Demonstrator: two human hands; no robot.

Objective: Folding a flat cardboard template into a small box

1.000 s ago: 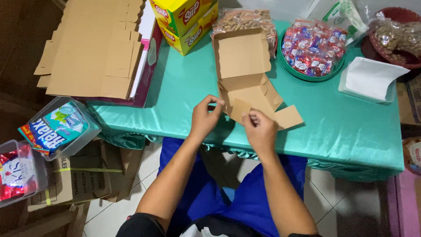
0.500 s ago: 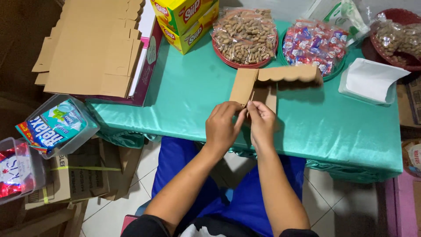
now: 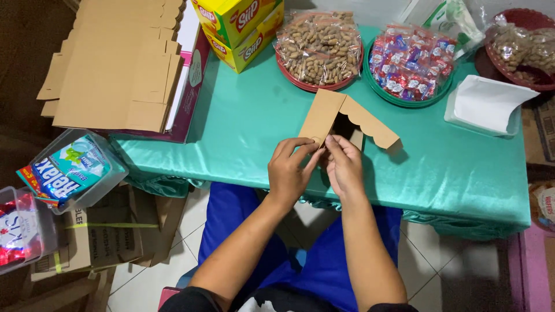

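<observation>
I am folding a flat brown cardboard box blank into shape over a green-covered counter.

My left hand (image 3: 291, 167) and right hand (image 3: 343, 164) are meeting at the near end of the cardboard box blank (image 3: 341, 118), each grip pinching the card between thumb and fingertips, neither one released. The blank is rising away from me, half folded, with a scalloped flap tilting to the right, just above the counter (image 3: 248, 127). I judge I am pressing a bottom fold or tab; the next move calls for a steady pinch while the side panels are being turned up. Beyond it are sitting a red tray of peanuts (image 3: 319, 49), a green tray of wrapped sweets (image 3: 409, 60) and yellow cartons (image 3: 238, 26). A stack of flat blanks (image 3: 118, 63) is lying far left.
</observation>
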